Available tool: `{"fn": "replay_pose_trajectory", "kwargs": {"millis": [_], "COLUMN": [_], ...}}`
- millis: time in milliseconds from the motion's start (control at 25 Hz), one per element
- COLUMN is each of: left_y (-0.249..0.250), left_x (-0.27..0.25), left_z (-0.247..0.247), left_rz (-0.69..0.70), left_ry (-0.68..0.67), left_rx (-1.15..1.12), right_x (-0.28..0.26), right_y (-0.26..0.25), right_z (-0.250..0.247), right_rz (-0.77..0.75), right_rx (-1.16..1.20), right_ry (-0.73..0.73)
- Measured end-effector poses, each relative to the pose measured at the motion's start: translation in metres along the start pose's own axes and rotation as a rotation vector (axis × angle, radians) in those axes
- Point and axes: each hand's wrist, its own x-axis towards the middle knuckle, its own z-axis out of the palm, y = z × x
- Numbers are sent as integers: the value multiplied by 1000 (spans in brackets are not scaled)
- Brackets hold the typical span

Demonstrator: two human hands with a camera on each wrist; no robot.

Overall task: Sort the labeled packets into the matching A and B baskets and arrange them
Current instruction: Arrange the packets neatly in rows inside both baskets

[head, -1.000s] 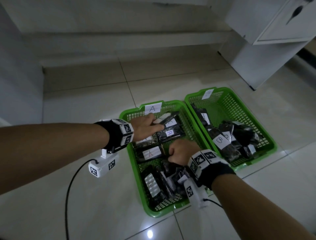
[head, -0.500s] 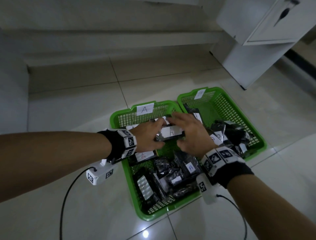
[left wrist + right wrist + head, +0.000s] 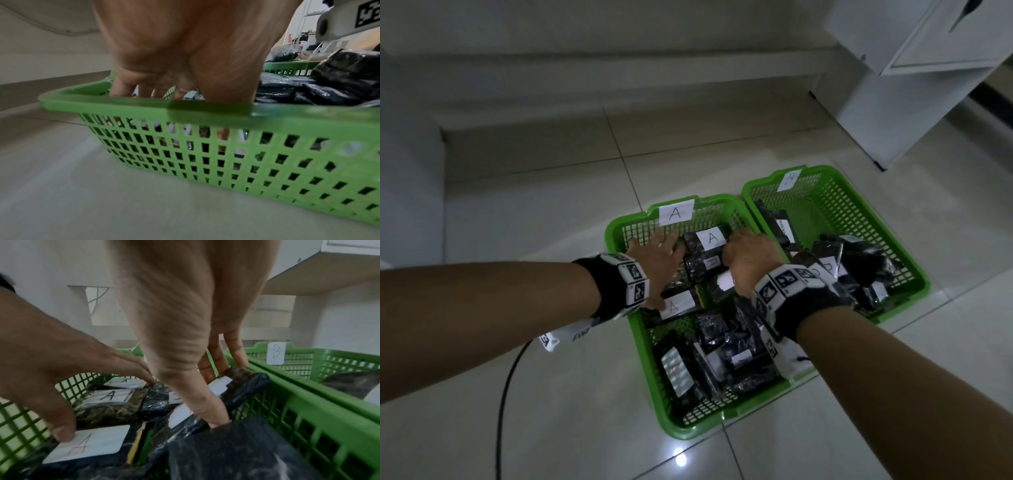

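Two green baskets stand side by side on the floor: basket A (image 3: 616,236) on the left, basket B (image 3: 914,274) on the right, with its B tag (image 3: 275,353). Both hold black packets with white labels. An A packet (image 3: 710,238) lies at the far end of basket A. My left hand (image 3: 664,267) spreads over the packets to its left, fingertips at its left end, thumb (image 3: 61,431) resting on a nearer A label. My right hand (image 3: 739,260) reaches down with straight fingers (image 3: 236,366) against the packet's right end, thumb pressed on a nearer packet.
A white cabinet (image 3: 914,85) stands at the back right beyond basket B. A black cable (image 3: 506,394) runs over the tiles on the left. A low step (image 3: 619,113) crosses the back. Several loose packets (image 3: 722,342) fill basket A's near half.
Both hands carried the A packet toward the far end of basket A and set it down there. Earlier the right hand was a fist at the basket's middle.
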Motion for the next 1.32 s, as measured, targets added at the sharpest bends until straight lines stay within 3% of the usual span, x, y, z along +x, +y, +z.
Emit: {"fn": "replay_pose_trajectory", "kwargs": {"millis": [160,400,520,760,960,1040,1120,1160,1240,1320], "left_y": [-1,-1,-1,-1,9,6,4,5,10,14], "left_x": [1,0,-3,-9,-7,-9,-11,-10,-9,-10], "left_z": [5,4,4,0,-2,-5,-5,-3,4,10], "left_rz": [-16,-22,-19,-40,-127,-71,57,130,196,171], "left_ry": [-41,-38,-18,12,-7,93,250,262,118,26], "left_rx": [28,20,-2,2,92,96,93,89,69,61], "right_x": [9,2,-5,-19,-27,-31,-37,-42,-55,-71], "right_y": [-12,-3,-4,-3,-7,-2,5,9,18,26], "right_z": [10,29,50,69,73,70,67,67,66,68], "right_rz": [-9,219,271,250,169,180,181,198,244,253], "right_rx": [67,270,395,644,661,713,748,761,808,845], "right_ry": [-55,88,75,184,77,99,181,244,347,365]}}
